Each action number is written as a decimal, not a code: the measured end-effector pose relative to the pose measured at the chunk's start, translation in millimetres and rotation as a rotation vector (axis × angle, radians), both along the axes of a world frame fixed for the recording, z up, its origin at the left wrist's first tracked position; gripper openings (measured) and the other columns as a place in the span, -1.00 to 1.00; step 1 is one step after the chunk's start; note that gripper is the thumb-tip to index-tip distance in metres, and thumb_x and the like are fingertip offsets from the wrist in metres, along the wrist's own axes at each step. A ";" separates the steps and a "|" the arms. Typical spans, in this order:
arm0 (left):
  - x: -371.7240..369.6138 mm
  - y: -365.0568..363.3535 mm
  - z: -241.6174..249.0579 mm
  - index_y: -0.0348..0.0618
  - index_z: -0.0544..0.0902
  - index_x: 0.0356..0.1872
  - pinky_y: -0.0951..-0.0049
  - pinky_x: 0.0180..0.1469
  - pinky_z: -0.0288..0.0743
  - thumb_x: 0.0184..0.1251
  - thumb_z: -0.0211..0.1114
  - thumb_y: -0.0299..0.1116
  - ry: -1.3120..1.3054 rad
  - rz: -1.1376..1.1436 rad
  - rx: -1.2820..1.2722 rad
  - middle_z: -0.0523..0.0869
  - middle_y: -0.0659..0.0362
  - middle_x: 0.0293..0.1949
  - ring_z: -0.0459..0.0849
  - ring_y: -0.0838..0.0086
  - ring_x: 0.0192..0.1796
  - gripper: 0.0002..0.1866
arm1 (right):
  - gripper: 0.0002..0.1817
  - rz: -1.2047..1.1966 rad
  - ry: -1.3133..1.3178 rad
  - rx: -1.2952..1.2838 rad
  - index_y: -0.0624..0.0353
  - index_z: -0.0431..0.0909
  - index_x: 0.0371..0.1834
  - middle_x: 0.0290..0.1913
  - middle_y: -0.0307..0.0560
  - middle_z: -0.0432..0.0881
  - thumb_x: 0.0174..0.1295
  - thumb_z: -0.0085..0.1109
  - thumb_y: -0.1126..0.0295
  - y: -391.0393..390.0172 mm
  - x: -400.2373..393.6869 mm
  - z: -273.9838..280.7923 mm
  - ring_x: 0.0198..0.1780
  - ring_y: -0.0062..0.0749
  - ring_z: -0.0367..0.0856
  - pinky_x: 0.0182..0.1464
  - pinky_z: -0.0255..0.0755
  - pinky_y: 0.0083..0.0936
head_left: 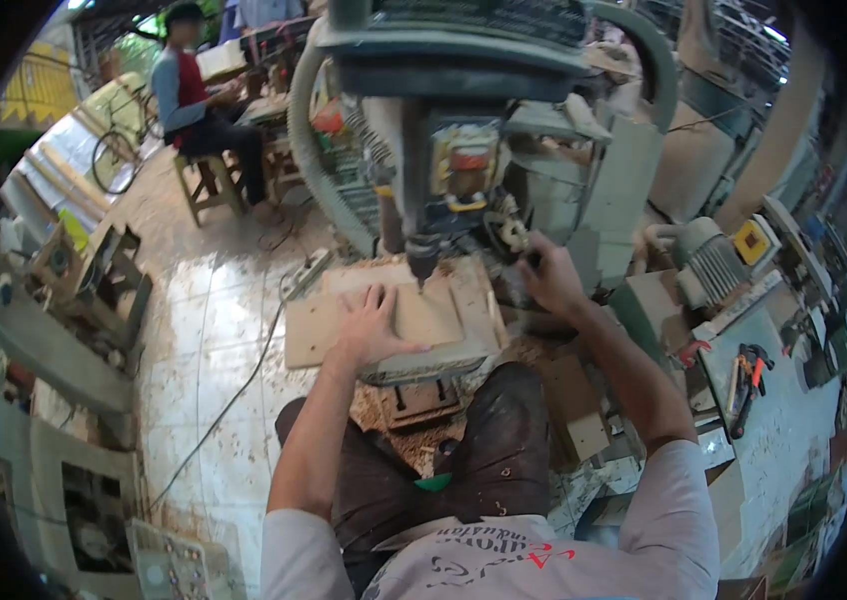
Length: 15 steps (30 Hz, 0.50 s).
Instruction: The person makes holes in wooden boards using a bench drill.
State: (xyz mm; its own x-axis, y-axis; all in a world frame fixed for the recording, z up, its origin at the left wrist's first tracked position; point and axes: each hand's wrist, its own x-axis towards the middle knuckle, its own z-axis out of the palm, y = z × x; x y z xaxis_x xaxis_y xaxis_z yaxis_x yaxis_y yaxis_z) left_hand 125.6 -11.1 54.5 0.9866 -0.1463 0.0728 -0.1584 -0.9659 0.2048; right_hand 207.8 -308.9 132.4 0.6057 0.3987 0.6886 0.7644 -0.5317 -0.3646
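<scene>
My left hand (372, 325) lies flat, fingers spread, on a light wooden board (309, 325) that rests on the table of a drill press (449, 150). The drill chuck (422, 252) hangs just above the board's far edge, right of my fingertips. My right hand (547, 275) is closed around the machine's feed handle (514, 235) at the right side of the drill head. Sawdust lies around the board. My knees in dark trousers sit under the machine table.
A person in a red and blue shirt (189, 95) sits on a wooden stool at the far left. A cable (244, 380) runs over the tiled floor. Pliers (749, 375) lie on a bench at right. Wooden blocks (584, 435) lie by my right knee.
</scene>
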 end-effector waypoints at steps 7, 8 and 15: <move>1.1 -0.7 4.2 -0.26 0.12 0.47 -0.46 0.40 -0.30 -0.35 0.22 0.65 0.013 0.016 0.012 0.19 -0.10 0.43 0.11 0.04 0.50 0.40 | -0.54 0.363 1.053 0.296 0.14 0.50 0.07 -0.25 0.05 0.66 0.40 -0.06 -0.02 -30.8 -35.6 146.6 -0.28 -0.23 0.68 -0.42 0.56 -0.39; -0.2 -0.6 4.3 -0.24 0.11 0.47 -0.46 0.40 -0.30 -0.34 0.25 0.62 0.015 0.021 0.003 0.19 -0.08 0.43 0.10 0.02 0.50 0.39 | -0.41 0.597 1.111 0.408 0.15 0.49 0.09 -0.23 0.05 0.65 0.42 -0.17 -0.16 -38.2 -26.0 158.5 -0.29 -0.20 0.66 -0.41 0.58 -0.39; -0.4 -1.2 4.2 -0.26 0.11 0.47 -0.46 0.40 -0.30 -0.33 0.26 0.61 0.015 0.019 0.026 0.20 -0.10 0.42 0.11 -0.01 0.49 0.39 | -0.26 0.649 0.935 0.866 0.13 0.41 0.24 0.14 0.02 0.58 0.41 -0.38 -0.29 24.0 28.2 203.5 0.14 -0.17 0.56 0.29 0.34 0.08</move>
